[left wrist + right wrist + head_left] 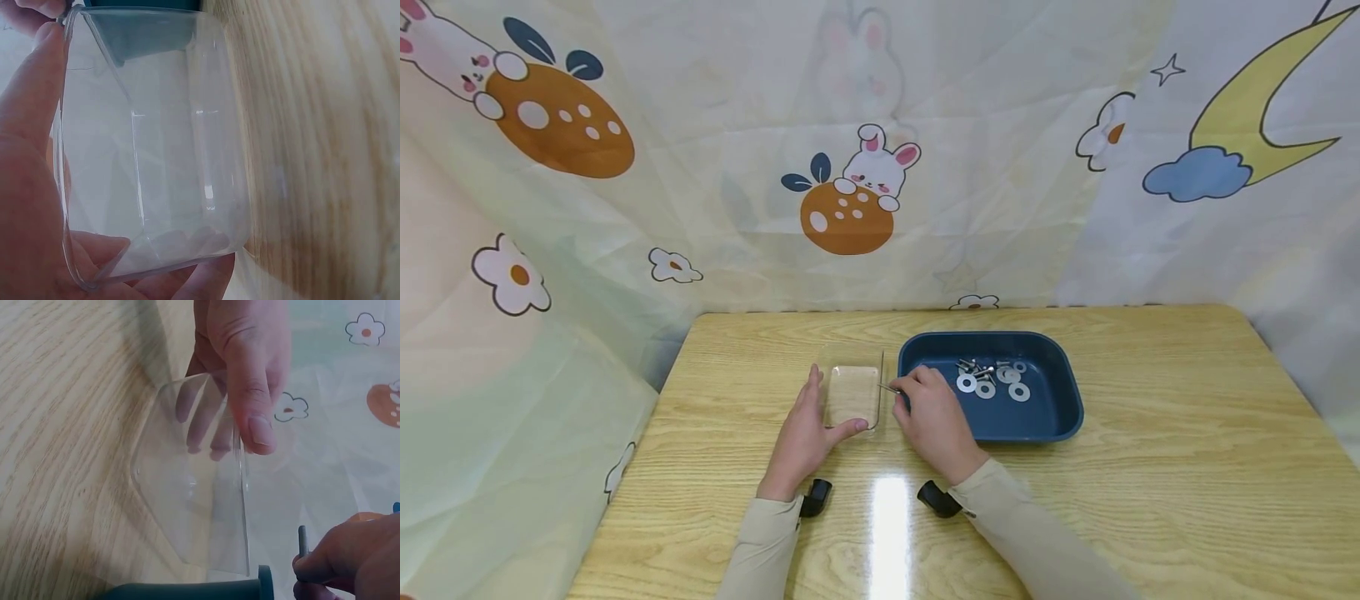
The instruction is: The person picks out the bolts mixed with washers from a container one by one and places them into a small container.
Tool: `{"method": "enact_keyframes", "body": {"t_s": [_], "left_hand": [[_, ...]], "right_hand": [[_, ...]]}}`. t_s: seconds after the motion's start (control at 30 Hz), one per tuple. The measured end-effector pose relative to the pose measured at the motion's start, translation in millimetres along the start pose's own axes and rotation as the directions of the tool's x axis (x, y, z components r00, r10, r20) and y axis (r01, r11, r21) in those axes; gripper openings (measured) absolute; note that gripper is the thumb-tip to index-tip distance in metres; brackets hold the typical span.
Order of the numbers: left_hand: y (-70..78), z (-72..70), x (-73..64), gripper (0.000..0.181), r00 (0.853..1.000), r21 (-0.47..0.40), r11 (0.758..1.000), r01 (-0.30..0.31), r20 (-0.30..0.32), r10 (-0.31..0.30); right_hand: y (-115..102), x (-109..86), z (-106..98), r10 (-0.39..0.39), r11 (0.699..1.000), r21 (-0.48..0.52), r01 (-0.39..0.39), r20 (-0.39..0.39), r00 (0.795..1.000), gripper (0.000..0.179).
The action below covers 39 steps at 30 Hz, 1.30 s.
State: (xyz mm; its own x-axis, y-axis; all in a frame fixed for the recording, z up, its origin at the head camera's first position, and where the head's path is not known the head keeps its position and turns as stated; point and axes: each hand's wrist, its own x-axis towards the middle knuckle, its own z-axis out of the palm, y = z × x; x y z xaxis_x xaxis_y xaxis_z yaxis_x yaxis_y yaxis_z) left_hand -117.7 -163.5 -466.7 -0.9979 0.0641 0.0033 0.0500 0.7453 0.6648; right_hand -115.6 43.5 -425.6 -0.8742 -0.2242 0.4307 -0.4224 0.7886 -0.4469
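A clear plastic box [852, 396] stands on the table, and my left hand [801, 437] holds it from the left. The thumb lies over its near rim; the fingers bear on its outer wall, seen through the plastic in the left wrist view. Beside the box's right rim, my right hand [938, 423] pinches a thin metal bolt [303, 540] between thumb and fingers. Only the shank shows; the fingers hide its other end. Through the clear walls of the box [169, 162], no parts can be seen inside.
Just right of the box sits a dark blue tray [1030, 425], partly behind my right hand. Several loose bolts [983, 373] and flat washers [1018, 392] lie in it. A patterned cloth [737, 183] hangs behind the wooden table [1172, 433].
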Motion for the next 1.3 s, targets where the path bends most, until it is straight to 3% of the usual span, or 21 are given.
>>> {"method": "enact_keyframes", "body": {"t_s": [0.33,0.73,1.3], "left_hand": [[0.9,0.6,0.1,0.118,1.0,0.002,1.0,0.009,0.004,-0.01],[2.3,0.4,-0.6,0.118,1.0,-0.005,1.0,-0.011,-0.002,0.011],[2.9,-0.5,-0.3,0.118,1.0,0.003,1.0,0.008,0.005,-0.008]], "right_hand": [[-1,2.5,9,-0.076,0.997,-0.012,0.077,0.042,0.996,0.016],[-3,3.0,21,-0.135,0.99,-0.026,0.136,0.031,0.99,0.011],[-6,1.9,25,-0.16,0.986,-0.042,0.162,0.036,0.986,0.012]]}}
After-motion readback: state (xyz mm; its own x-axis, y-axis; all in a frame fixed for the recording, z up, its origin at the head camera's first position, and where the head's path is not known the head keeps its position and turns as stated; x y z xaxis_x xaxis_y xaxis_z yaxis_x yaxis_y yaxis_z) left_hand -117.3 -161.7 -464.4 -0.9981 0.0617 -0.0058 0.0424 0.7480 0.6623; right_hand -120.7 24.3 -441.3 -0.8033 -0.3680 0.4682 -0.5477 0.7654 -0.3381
